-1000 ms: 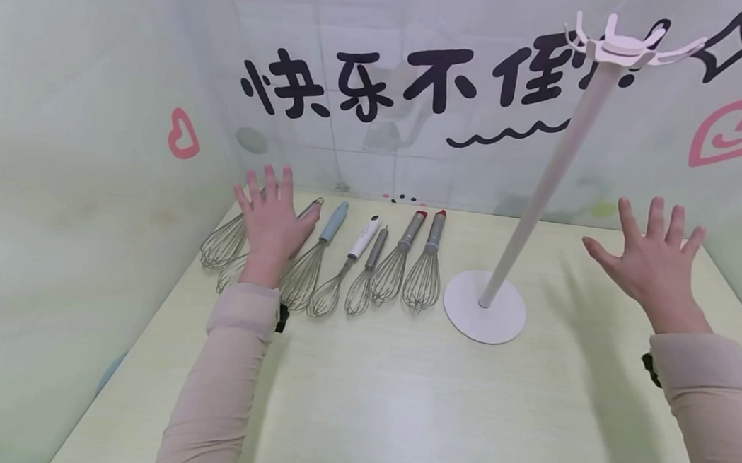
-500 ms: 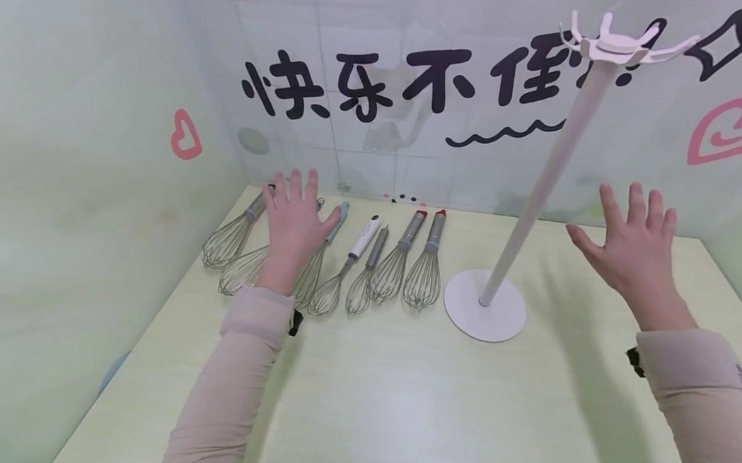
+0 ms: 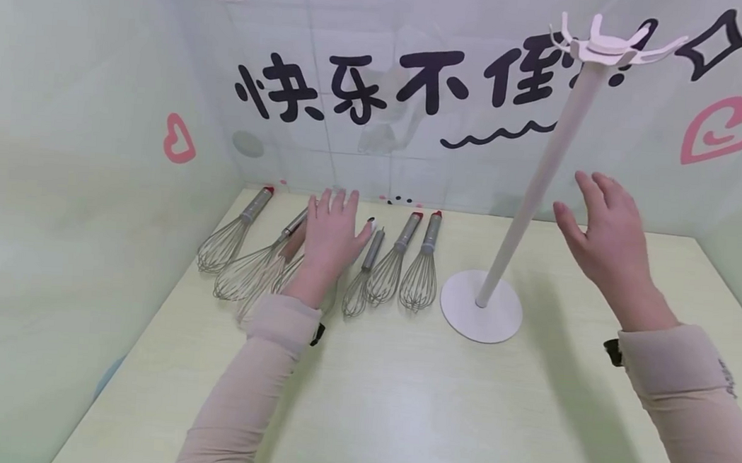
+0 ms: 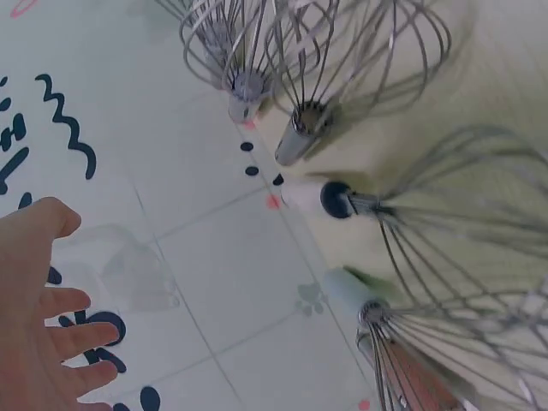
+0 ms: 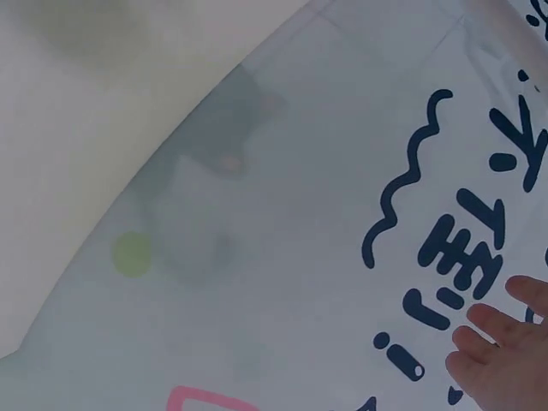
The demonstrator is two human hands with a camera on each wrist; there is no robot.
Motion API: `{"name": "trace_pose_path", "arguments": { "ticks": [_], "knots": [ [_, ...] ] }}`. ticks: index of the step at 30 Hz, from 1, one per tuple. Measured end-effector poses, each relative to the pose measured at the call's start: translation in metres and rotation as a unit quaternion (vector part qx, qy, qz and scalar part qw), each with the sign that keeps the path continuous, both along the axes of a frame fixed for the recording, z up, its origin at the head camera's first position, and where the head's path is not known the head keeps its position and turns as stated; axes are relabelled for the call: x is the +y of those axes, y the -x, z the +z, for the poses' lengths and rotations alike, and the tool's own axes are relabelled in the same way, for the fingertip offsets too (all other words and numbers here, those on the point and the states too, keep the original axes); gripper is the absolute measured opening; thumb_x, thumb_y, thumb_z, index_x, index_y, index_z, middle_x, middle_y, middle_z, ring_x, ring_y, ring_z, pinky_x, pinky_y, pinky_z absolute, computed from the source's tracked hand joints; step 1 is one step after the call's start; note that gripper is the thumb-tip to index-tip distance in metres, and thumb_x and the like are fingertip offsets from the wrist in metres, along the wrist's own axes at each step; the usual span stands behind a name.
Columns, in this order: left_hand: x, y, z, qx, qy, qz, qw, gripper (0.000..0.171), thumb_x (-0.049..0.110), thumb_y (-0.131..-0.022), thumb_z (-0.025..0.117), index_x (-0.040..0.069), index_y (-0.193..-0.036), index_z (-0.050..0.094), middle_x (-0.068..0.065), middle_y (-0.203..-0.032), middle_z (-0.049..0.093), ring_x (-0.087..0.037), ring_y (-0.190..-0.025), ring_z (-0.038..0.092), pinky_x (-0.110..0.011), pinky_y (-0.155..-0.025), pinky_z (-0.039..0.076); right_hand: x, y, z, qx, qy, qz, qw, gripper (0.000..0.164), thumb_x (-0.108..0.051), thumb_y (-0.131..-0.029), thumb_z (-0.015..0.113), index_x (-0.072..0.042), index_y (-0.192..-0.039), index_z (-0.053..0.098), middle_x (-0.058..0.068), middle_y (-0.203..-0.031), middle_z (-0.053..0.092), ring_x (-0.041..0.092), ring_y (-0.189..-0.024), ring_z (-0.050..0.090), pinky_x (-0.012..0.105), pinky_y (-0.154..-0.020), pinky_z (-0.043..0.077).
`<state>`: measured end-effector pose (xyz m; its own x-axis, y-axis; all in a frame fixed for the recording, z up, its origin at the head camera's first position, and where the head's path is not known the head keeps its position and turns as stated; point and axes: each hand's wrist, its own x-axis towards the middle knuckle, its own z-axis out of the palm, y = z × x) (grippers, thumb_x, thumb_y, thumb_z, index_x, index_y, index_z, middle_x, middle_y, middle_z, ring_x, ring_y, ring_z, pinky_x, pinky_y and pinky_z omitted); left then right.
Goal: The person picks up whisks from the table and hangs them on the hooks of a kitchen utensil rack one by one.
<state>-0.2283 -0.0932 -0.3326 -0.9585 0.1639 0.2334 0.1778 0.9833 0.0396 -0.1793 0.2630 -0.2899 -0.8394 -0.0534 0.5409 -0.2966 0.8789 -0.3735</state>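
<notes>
My left hand (image 3: 332, 243) hovers over the middle of a row of whisks, fingers spread and holding nothing. It hides most of the white-handled whisk (image 4: 304, 195) and the light-blue-handled whisk (image 4: 347, 295), whose handles show in the left wrist view. To its left lie a brown-handled whisk (image 3: 294, 244), a steel whisk (image 3: 293, 221) and a red-ended whisk (image 3: 254, 207). To its right are a small steel whisk (image 3: 373, 249) and two red-tipped whisks (image 3: 407, 232). My right hand (image 3: 615, 246) is in the air right of the white stand (image 3: 535, 192), fingers slightly bent, holding nothing.
The stand has a round base (image 3: 468, 319) on the pale table (image 3: 411, 404) and several upturned hooks (image 3: 608, 48) at its top. A printed white backdrop (image 3: 406, 173) rises behind the table, with side walls at left and right.
My left hand has moved right, from the left whisks to the middle ones, uncovering the brown handle. My right hand has moved left toward the stand, its fingers now more bent.
</notes>
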Motion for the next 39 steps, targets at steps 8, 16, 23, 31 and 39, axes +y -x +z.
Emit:
{"name": "trace_pose_path", "arguments": {
  "ticks": [8,16,23,31,39],
  "knots": [
    [0.02,-0.001,-0.011,-0.01,0.012,-0.026,0.9995,0.058,0.04,-0.099,0.043,0.008,-0.146,0.034,-0.017,-0.147,0.043,-0.037,-0.141,0.031,-0.052,-0.121,0.02,-0.023,-0.003,0.007,0.058,0.083,0.01,0.995,0.051,-0.036,-0.099,0.042,0.002,-0.132,0.052,0.028,-0.131,0.052,0.046,-0.124,0.045,0.061,-0.104,0.036],
    [0.039,-0.003,-0.022,-0.017,0.018,-0.044,0.9987,0.057,0.041,-0.098,0.045,0.009,-0.144,0.038,-0.014,-0.144,0.047,-0.034,-0.14,0.034,-0.05,-0.121,0.022,-0.037,-0.002,0.008,0.095,0.153,0.037,0.983,0.049,-0.034,-0.099,0.043,0.006,-0.123,0.058,0.028,-0.117,0.06,0.034,-0.111,0.056,0.031,-0.097,0.048],
    [0.052,-0.003,-0.032,-0.018,0.006,-0.061,0.9979,0.053,0.04,-0.098,0.045,0.01,-0.142,0.041,-0.012,-0.142,0.049,-0.033,-0.138,0.037,-0.049,-0.12,0.025,-0.047,0.0,0.008,0.118,0.233,0.062,0.963,0.04,-0.026,-0.094,0.055,0.004,-0.12,0.061,0.007,-0.102,0.067,-0.018,-0.093,0.051,0.001,-0.08,0.041],
    [0.064,-0.002,-0.041,-0.028,-0.004,-0.067,0.9973,0.055,0.043,-0.098,0.045,0.014,-0.144,0.039,-0.01,-0.141,0.05,-0.032,-0.138,0.038,-0.049,-0.12,0.025,-0.053,0.003,0.009,0.094,0.322,0.076,0.939,0.033,-0.007,-0.087,0.065,0.004,-0.118,0.062,-0.026,-0.093,0.06,-0.005,-0.083,0.06,0.006,-0.076,0.051],
    [0.073,0.0,-0.044,-0.033,-0.019,-0.077,0.9963,0.056,0.042,-0.098,0.046,0.011,-0.144,0.038,-0.01,-0.141,0.051,-0.032,-0.137,0.04,-0.048,-0.12,0.027,-0.054,0.003,0.011,0.041,0.441,0.103,0.891,0.031,-0.003,-0.083,0.07,-0.008,-0.113,0.066,-0.011,-0.095,0.066,0.004,-0.085,0.065,0.008,-0.075,0.054]
  ]
}}
